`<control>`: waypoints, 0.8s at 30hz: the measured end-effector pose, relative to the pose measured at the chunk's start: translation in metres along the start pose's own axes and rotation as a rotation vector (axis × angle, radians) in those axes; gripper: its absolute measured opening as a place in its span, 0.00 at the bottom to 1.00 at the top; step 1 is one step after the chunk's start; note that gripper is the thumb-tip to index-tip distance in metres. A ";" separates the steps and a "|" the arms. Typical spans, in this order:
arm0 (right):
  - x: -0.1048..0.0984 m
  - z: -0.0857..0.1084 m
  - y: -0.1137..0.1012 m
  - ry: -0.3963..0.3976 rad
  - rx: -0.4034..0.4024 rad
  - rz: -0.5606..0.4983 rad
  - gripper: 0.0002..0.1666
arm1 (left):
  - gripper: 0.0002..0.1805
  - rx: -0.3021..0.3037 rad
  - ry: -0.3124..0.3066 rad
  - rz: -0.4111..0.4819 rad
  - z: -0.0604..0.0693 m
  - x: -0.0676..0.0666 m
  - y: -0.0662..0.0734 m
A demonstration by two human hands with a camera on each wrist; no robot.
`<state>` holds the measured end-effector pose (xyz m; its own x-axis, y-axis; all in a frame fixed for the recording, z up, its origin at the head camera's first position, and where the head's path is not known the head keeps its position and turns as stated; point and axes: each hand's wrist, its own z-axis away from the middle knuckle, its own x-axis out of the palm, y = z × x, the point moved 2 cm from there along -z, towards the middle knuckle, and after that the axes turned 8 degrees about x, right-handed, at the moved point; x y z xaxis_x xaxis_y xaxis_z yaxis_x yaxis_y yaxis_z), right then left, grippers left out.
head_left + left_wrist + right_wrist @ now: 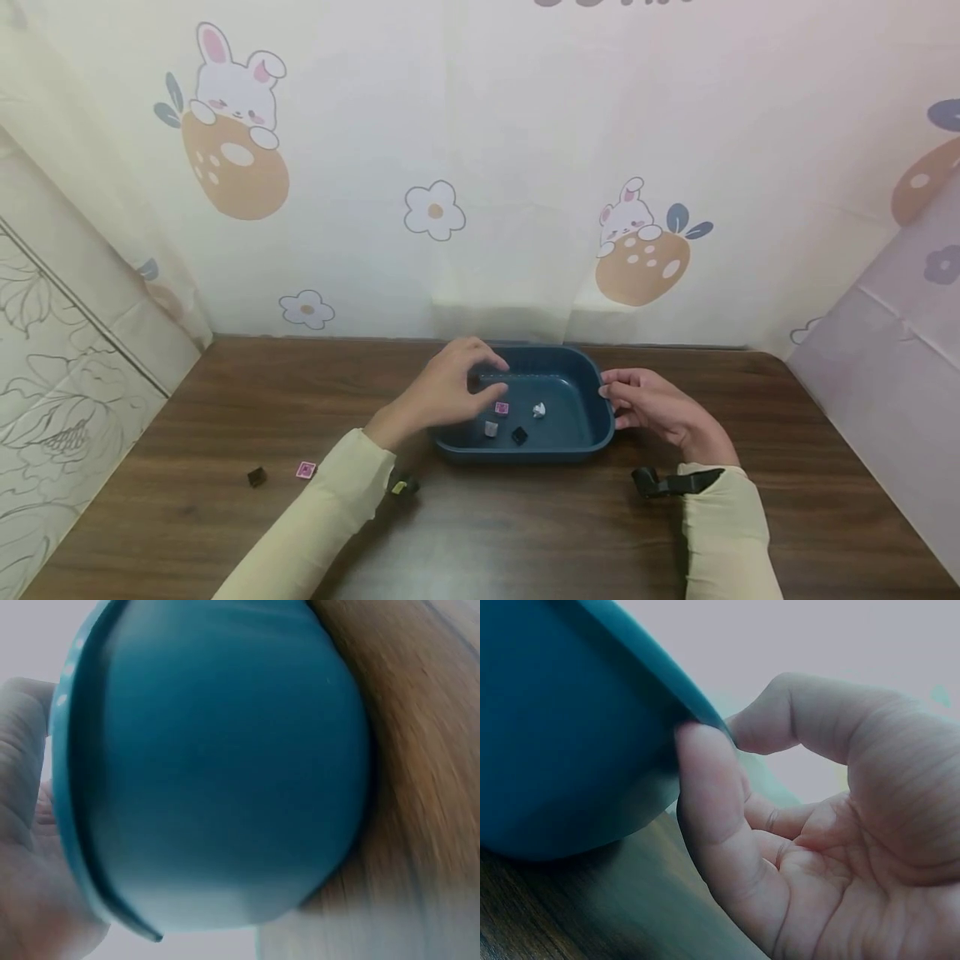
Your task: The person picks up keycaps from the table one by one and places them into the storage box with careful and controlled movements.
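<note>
A blue rectangular plastic basin [577,400] with rounded corners sits on the table in the head view. Inside it lie a small pink square piece [502,408], a whitish cube [491,429], a black cube [520,435] and a small white piece [539,410]. My left hand [452,385] is over the basin's left end, thumb and fingers spread apart with nothing visible between them. In the left wrist view, the basin's outer wall [225,757] hides part of that hand. My right hand [832,817] pinches the basin's right rim between thumb and forefinger.
To the left on the brown wooden table [510,533] lie a black cube [257,477] and a pink square piece [305,470]. Behind the table hangs a patterned curtain [510,150]. A black wrist mount [675,482] is on the right forearm.
</note>
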<state>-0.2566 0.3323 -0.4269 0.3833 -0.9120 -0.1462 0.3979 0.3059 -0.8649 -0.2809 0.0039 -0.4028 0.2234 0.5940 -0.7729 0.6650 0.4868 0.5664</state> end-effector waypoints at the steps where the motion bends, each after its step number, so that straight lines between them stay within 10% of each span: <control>1: 0.000 0.000 0.000 -0.003 -0.003 0.001 0.18 | 0.16 -0.005 0.005 -0.001 0.002 -0.002 -0.001; 24: -0.002 -0.001 0.002 -0.012 -0.005 0.003 0.17 | 0.17 -0.110 0.076 -0.017 0.037 -0.030 -0.030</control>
<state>-0.2575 0.3344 -0.4288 0.3941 -0.9079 -0.1429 0.3929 0.3069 -0.8668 -0.2815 -0.0525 -0.4073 0.1557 0.6300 -0.7609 0.5853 0.5617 0.5848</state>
